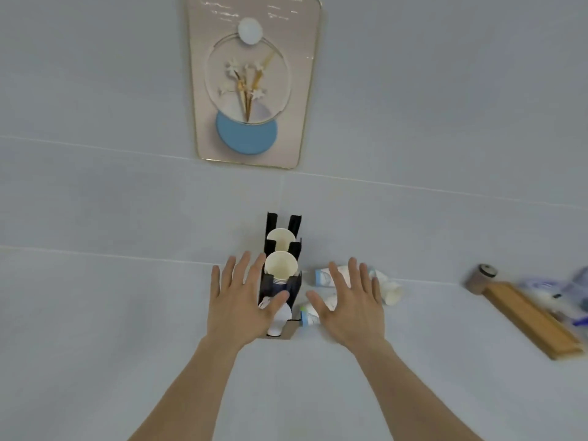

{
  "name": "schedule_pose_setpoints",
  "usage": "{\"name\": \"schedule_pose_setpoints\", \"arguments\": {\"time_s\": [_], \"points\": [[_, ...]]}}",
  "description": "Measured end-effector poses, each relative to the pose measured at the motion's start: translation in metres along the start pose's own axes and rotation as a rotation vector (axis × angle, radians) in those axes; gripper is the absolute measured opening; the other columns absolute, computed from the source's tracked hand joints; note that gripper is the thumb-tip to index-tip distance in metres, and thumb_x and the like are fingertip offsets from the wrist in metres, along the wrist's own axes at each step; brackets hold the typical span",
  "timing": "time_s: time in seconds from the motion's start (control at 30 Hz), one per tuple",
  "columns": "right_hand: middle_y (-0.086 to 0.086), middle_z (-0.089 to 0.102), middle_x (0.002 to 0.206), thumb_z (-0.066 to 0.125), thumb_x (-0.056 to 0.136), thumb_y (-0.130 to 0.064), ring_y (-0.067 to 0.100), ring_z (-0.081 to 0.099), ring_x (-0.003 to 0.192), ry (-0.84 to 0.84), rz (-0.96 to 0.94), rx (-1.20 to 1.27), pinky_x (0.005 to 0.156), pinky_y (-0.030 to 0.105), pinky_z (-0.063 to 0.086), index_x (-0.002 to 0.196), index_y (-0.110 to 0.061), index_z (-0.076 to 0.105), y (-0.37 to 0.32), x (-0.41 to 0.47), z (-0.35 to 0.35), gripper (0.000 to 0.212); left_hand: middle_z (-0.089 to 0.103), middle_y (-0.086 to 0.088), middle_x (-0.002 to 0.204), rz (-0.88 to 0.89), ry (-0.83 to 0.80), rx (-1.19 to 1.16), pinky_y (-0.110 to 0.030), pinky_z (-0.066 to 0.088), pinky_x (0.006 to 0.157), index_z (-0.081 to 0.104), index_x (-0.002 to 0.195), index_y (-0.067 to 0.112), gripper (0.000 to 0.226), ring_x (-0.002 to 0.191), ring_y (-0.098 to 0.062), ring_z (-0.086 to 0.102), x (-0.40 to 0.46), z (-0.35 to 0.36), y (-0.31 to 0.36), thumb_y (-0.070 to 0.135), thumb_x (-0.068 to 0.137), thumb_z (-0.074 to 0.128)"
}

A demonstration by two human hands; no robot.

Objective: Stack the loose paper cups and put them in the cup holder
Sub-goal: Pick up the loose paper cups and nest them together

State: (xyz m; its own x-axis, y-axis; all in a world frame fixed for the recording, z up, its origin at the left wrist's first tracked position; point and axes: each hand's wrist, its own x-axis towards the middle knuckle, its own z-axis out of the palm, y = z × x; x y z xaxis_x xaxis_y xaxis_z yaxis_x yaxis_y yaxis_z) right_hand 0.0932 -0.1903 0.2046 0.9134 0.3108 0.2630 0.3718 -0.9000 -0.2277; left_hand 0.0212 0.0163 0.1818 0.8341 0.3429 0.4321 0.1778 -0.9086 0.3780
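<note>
A black cup holder (294, 246) stands on a pale surface (95, 313) against the wall, its slots rising in steps toward the back. The rear slot holds a cream paper cup (280, 237) with its open mouth facing the camera. The slot in front of it holds a second cream cup (281, 267), nested into a short stack whose blue-striped rims show just below it. At the front of the holder sits a white rounded object (280, 319); what it is cannot be told.

Loose paper cups lie on their sides just right of the holder: one with a blue pattern (323, 277) near the holder's rear, one white cup (393, 292) further right with its mouth turned outward, and one blue-and-green-rimmed cup (308, 316) close to the holder's base.

The left hand (238, 300) hovers with fingers spread, empty, its thumb overlapping the front of the holder. The right hand (350, 303) is likewise spread flat and empty, above the loose cups and partly hiding them.

At the right edge lies a wooden board (528, 316) with a round dark object (483, 275) at its far end and blurred blue-and-white items (560, 291) beside it. On the pale tiled wall hangs a framed picture (251, 81) of white flowers over a blue disc.
</note>
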Motion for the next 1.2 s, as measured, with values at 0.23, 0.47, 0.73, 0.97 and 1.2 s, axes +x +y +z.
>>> {"name": "schedule_pose_setpoints", "arguments": {"time_s": [0.23, 0.47, 0.73, 0.97, 1.2], "points": [[0.009, 0.012, 0.174, 0.038, 0.091, -0.076, 0.029, 0.008, 0.16, -0.062, 0.173, 0.042, 0.13, 0.048, 0.015, 0.162, -0.033, 0.02, 0.105, 0.015, 0.013, 0.085, 0.036, 0.002, 0.16, 0.18, -0.091, -0.086, -0.049, 0.014, 0.124, 0.033, 0.154, 0.029, 0.086, 0.151, -0.026, 0.024, 0.025, 0.075, 0.091, 0.078, 0.083, 0.041], [0.007, 0.036, 0.159, 0.054, 0.097, -0.055, 0.031, 0.045, 0.14, -0.32, 0.412, 0.168, 0.109, 0.044, 0.044, 0.158, -0.025, 0.031, 0.2, 0.041, 0.058, 0.072, 0.037, 0.006, 0.158, 0.245, -0.267, -0.113, -0.047, 0.023, 0.121, 0.035, 0.153, 0.03, 0.084, 0.146, -0.018, 0.031, 0.042, 0.161, 0.144, 0.069, 0.081, 0.049], [0.006, 0.054, 0.146, 0.064, 0.095, -0.045, 0.027, 0.055, 0.135, -0.551, 0.6, 0.506, 0.107, 0.039, 0.046, 0.149, -0.024, 0.048, 0.249, 0.061, 0.116, 0.06, 0.038, 0.015, 0.154, 0.065, -0.489, -0.133, -0.032, 0.031, 0.116, 0.027, 0.154, 0.037, 0.087, 0.141, -0.013, 0.037, 0.038, 0.235, 0.158, 0.058, 0.079, 0.065], [0.003, 0.067, 0.127, 0.067, 0.094, -0.036, 0.028, 0.068, 0.116, -0.615, 0.735, 0.732, 0.099, 0.044, 0.058, 0.133, -0.033, 0.063, 0.257, 0.07, 0.148, 0.04, 0.039, 0.016, 0.152, -0.004, -0.651, -0.131, -0.028, 0.033, 0.112, 0.024, 0.155, 0.033, 0.087, 0.138, -0.01, 0.037, 0.034, 0.276, 0.164, 0.052, 0.081, 0.066], [0.01, 0.073, 0.092, 0.069, 0.092, -0.04, 0.024, 0.069, 0.078, -0.573, 0.886, 1.018, 0.066, 0.035, 0.062, 0.094, -0.019, 0.076, 0.265, 0.079, 0.157, 0.022, 0.035, 0.014, 0.151, -0.039, -0.71, -0.123, -0.03, 0.036, 0.111, 0.02, 0.156, 0.037, 0.087, 0.141, -0.013, 0.033, 0.03, 0.3, 0.162, 0.039, 0.085, 0.069]]}}
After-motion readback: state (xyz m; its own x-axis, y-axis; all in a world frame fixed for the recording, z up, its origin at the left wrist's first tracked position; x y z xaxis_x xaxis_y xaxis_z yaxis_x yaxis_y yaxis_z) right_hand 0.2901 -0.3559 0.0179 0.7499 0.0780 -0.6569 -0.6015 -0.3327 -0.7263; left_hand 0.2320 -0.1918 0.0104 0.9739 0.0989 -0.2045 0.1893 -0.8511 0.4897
